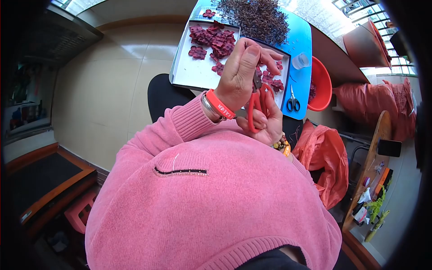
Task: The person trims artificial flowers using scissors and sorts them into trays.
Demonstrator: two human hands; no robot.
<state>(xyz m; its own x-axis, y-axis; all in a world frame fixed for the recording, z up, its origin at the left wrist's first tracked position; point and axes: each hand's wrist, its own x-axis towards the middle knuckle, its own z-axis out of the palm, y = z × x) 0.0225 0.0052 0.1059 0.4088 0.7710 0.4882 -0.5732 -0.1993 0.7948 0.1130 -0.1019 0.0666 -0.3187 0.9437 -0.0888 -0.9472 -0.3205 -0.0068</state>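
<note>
My left hand (239, 72), with a red wristband, is closed above the white tray (191, 74), its thumb pressed against curled fingers. What it pinches, if anything, is hidden. Just below it, my right hand (266, 122) is wrapped round red-handled pliers (254, 110). Their short dark metal jaws point up toward the left hand. Dark red fabric petals (220, 40) lie heaped in the tray, and several single petal pieces (277, 84) are scattered under and beside the hands.
A tangle of dark thin stems (258, 18) covers the far side of the blue table (301, 40). Black-handled scissors (293, 101) and a clear cup (300, 60) are at the right. A red basin (321, 83) and a red woven sack (330, 155) stand beside the table.
</note>
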